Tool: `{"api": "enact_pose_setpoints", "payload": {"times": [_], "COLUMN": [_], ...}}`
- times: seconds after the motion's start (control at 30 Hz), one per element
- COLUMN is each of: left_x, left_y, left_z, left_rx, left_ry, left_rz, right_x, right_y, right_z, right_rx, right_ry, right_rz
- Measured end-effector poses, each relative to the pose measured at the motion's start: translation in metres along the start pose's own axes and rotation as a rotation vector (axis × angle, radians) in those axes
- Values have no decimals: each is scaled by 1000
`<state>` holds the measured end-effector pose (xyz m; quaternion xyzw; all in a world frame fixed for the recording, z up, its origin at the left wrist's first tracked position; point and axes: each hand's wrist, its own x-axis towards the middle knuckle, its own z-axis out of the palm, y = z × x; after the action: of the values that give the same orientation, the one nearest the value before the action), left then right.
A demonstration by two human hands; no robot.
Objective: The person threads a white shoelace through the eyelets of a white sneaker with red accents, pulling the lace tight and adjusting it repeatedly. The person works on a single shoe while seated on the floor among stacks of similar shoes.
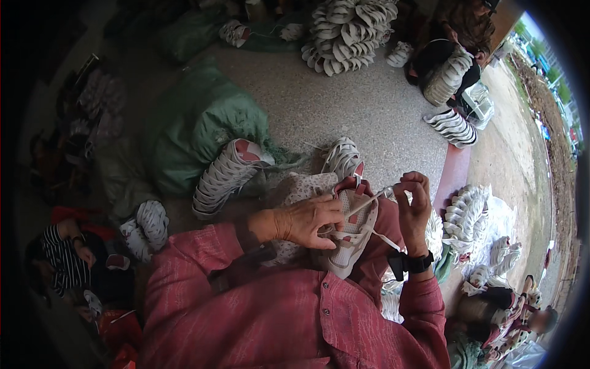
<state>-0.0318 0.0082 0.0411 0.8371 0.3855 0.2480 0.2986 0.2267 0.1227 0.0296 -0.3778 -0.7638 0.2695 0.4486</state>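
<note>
Two hands, one pale shoe and one taut white lace, with three other people seated around.
The right hand [415, 200] has thumb and fingers pinched together on the lace [367, 203]; the left hand [310, 220] lies against the shoe [351, 243], though I cannot tell whether its fingers clamp anything. The shoe sits on the lap between them, touching the left hand, just apart from the right. One nested stack of shoes [224, 178] leans by a green sack [206, 126].
</note>
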Motion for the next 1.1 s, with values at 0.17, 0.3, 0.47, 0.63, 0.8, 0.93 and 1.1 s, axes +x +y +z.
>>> {"api": "enact_pose_setpoints", "payload": {"times": [0.17,0.3,0.47,0.63,0.8,0.93,1.1], "left_x": [9,10,15,22,22,21,40], "left_y": [-7,-11,-12,-9,-8,-7,18], "left_z": [17,10,-8,-11,2,5,40], "left_rx": [-79,-221,-279,-245,-160,29,357], "left_ry": [-14,-85,-286,-324,-181,-80,50], "left_rz": [-116,-195,-216,-176,-92,53,379], "right_x": [3,-7,33,34,27,24,46], "right_y": [-25,-11,110,285,301,265,150], "right_z": [-11,-3,-76,-306,-389,-371,-281], "right_rx": [846,1539,1455,1338,1359,1445,1217], "right_ry": [-123,-226,288,852,646,464,230], "right_rz": [622,991,858,840,824,696,574]}}
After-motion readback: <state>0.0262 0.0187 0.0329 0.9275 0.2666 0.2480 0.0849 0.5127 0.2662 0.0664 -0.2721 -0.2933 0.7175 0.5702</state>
